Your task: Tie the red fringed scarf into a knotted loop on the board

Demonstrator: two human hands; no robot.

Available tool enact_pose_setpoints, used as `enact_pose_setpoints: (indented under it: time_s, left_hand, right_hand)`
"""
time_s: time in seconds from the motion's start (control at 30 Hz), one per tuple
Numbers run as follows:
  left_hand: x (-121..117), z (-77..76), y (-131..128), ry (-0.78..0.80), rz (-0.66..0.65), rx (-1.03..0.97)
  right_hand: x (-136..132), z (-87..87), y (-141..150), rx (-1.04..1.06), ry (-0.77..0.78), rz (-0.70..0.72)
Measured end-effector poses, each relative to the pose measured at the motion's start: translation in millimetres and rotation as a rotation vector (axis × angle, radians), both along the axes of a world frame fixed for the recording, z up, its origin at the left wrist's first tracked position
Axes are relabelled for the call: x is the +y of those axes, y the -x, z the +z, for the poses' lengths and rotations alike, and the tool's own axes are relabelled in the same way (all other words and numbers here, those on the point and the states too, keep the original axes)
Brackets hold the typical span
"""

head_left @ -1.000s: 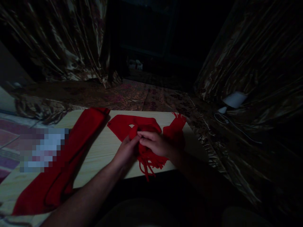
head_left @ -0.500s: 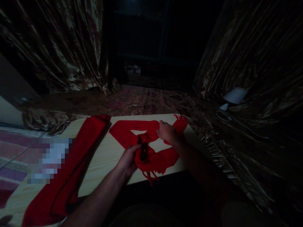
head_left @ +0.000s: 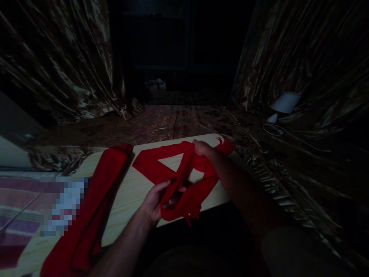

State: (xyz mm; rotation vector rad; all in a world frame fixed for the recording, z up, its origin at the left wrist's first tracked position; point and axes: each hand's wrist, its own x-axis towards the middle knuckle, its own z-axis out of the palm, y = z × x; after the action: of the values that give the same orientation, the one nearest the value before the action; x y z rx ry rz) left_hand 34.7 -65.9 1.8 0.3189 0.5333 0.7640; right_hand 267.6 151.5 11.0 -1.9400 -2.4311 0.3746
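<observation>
A red fringed scarf [head_left: 152,169] lies looped on a pale wooden board [head_left: 129,188], its bands crossing into a triangle. My left hand [head_left: 157,200] is closed round the scarf's near end at the board's front edge, fringe hanging below it. My right hand [head_left: 201,148] reaches to the far side and pinches a band of the same scarf near its tasselled end [head_left: 226,146]. A second red scarf [head_left: 95,207], folded long, lies on the board to the left, untouched.
Shiny patterned drapes [head_left: 302,57] hang on both sides and cover the floor beyond the board. A white lamp-like object [head_left: 285,103] with a cable sits at the right. A striped rug [head_left: 17,200] shows at the left. The room is dark.
My right hand left the near end and moved to the scarf's far side, drawing a band out straight. The bunched cloth has opened into a crossed loop. My left hand stayed on the near end.
</observation>
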Motion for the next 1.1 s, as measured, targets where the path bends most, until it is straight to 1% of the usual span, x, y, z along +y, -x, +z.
enact_pose_setpoints:
  time_s: [0.07, 0.17, 0.23, 0.3, 0.4, 0.5, 0.57, 0.63, 0.77, 0.87, 0.93, 1.0, 1.1]
  left_hand:
    - [-0.7, 0.0, -1.1, 0.006, -0.063, -0.022]
    - [-6.7, 3.6, -2.7, -0.035, -0.125, -0.041]
    - [-15.2, 7.0, -2.0, -0.099, -0.160, -0.029]
    - [-26.8, 11.3, 0.5, -0.187, -0.162, -0.004]
    - [-45.4, 21.3, 7.1, -0.262, -0.149, -0.023]
    - [-60.1, 34.7, 16.1, -0.251, -0.169, -0.062]
    - [-66.5, 41.0, 24.3, -0.241, -0.114, -0.033]
    - [-70.6, 42.1, 34.6, -0.216, -0.018, 0.023]
    - [-74.0, 30.7, 58.3, -0.105, 0.175, 0.104]
    - [-72.8, 21.1, 69.9, -0.052, 0.283, 0.091]
    - [-69.4, 17.8, 71.3, -0.037, 0.324, 0.065]
    - [-63.8, 16.9, 68.2, 0.002, 0.377, 0.064]
    - [-54.9, 17.3, 60.1, 0.123, 0.482, 0.141]
  right_hand:
    - [3.6, -2.2, -0.5, 0.009, 0.013, 0.017]
    - [7.7, -4.2, -0.8, 0.016, 0.030, 0.035]
    - [9.2, -5.3, -0.9, 0.015, 0.036, 0.035]
    - [9.5, -6.2, -1.0, 0.013, 0.038, 0.028]
    - [8.8, -6.5, -0.8, 0.014, 0.041, 0.015]
    - [7.7, -5.5, -0.2, 0.020, 0.036, 0.019]
    - [7.5, -4.7, 0.2, 0.026, 0.032, 0.021]
    - [7.6, -4.2, 0.4, 0.033, 0.030, 0.017]
    - [7.2, -3.5, 0.2, 0.050, 0.030, 0.003]
    - [4.7, -2.4, 1.0, 0.062, 0.032, -0.001]
    - [1.6, 0.4, 1.6, 0.072, 0.036, 0.000]
    - [-2.7, 6.9, 0.9, 0.079, 0.038, -0.001]
    - [-13.0, 24.5, -7.3, 0.079, 0.003, -0.026]
